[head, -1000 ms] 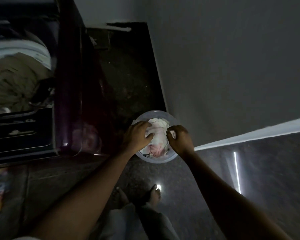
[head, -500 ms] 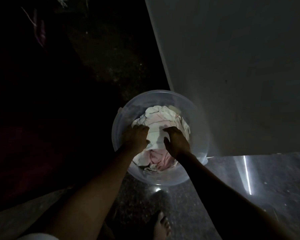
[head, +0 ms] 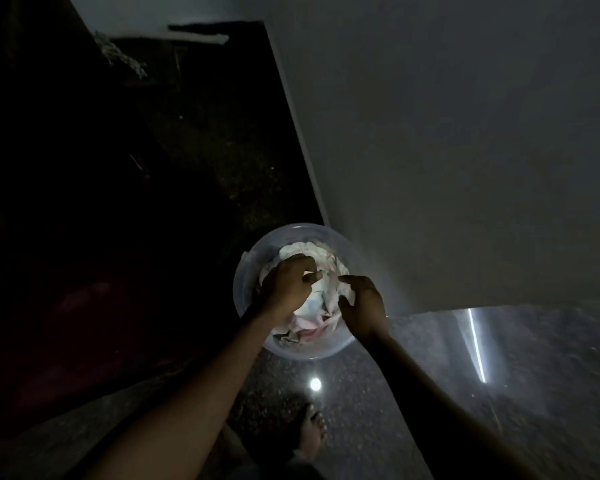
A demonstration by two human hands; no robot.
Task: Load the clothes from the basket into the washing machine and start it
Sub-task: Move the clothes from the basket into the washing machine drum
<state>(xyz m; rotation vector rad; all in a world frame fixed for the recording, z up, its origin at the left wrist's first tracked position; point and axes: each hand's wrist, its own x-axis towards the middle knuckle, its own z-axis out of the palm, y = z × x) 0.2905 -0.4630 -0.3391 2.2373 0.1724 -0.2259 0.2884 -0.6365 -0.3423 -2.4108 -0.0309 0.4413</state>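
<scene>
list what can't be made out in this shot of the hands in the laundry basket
- Washing machine: head view, lost in the dark left side; no door or controls readable.
- Clothes: crumpled together, count unclear; the left hand covers part.
- Basket bottom: hidden under the clothes.
- Right hand: seen from the back; whether it grips cloth is unclear.

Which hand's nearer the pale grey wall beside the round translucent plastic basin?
Right. The right hand sits over the wall-side half of the basin, on the pale clothes; left hand is over the half away from the wall.
</scene>
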